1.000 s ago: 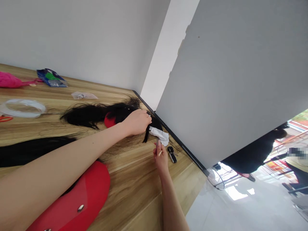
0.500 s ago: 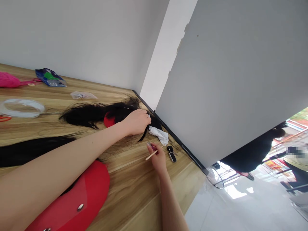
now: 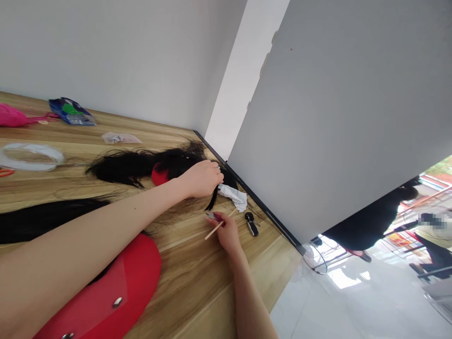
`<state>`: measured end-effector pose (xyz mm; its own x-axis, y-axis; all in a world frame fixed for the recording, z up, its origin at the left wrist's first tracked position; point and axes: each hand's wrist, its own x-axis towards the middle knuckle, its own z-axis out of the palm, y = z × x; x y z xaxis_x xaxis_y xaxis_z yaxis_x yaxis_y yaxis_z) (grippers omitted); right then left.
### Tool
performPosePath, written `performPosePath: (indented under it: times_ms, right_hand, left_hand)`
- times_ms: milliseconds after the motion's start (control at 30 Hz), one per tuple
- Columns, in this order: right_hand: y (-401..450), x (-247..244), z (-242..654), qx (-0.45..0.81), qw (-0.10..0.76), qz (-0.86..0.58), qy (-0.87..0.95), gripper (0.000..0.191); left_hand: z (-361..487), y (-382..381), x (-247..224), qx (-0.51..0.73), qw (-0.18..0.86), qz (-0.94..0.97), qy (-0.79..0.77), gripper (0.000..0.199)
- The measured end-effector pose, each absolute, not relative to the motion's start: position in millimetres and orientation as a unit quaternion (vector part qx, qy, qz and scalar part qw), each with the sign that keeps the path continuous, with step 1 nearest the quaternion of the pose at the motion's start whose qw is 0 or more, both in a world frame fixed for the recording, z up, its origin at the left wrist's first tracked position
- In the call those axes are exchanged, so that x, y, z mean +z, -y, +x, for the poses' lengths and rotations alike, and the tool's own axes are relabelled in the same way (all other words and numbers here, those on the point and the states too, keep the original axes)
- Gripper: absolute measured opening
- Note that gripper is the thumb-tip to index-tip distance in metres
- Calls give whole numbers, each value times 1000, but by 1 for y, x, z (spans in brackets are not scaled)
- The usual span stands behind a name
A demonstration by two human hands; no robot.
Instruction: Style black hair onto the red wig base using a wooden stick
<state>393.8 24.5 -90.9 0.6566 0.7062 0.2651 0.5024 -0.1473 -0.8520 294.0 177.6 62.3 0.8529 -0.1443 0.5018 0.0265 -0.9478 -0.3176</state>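
My left hand point(image 3: 204, 179) is closed over a bundle of black hair point(image 3: 123, 168), its fingers curled down near the far-right end. A thin dark strand point(image 3: 212, 200) hangs out below these fingers. My right hand point(image 3: 228, 230), just nearer to me, grips a thin pale stick point(image 3: 213, 231) and a small purple object with a light tip point(image 3: 214, 216), whose kind I cannot make out. Between the hands and the table's edge strip lies a crumpled white cloth or paper point(image 3: 233, 195). Something red point(image 3: 160, 176) shows under the hair bundle.
A car key point(image 3: 251, 224) lies right of my right hand. Below my left arm is a red padded piece with metal studs point(image 3: 141, 278), beside more black hair point(image 3: 52, 214). Farther left are a white ring point(image 3: 33, 157), a small clear bag point(image 3: 120, 138) and a blue packet point(image 3: 72, 112).
My right hand has shifted slightly left and turned, bringing the stick and the purple object's tip leftward, nearer the hanging strand. My left hand stays on the hair.
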Motion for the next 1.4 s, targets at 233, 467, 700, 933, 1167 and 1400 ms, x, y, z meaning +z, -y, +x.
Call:
performPosePath:
  times_ms: [233,467,700,933,1167,1400]
  right_hand:
    - [-28,-83,387,127,534,-730,407,32]
    - [-30,-83,386,128,541,-729,399,28]
    - [-30,-83,384,109,532,-748,383,21]
    - [-31,-86,386,99,511,-764,381,20]
    - [-20,-90,399,78,485,-783,381,23]
    - [-14,-91,410,50,484,-795,363,26]
  left_hand:
    - [296,-174,62,-270,157,-949,-42,20]
    - [297,-173,62,-272,154,-948,-50,21]
    - [297,-171,62,-272,151,-949,-51,21]
    - [297,-170,63,-266,151,-951,-50,21]
    - [295,-172,64,-263,151,-952,-39,18]
    - [296,-175,62,-257,156,-953,-37,21]
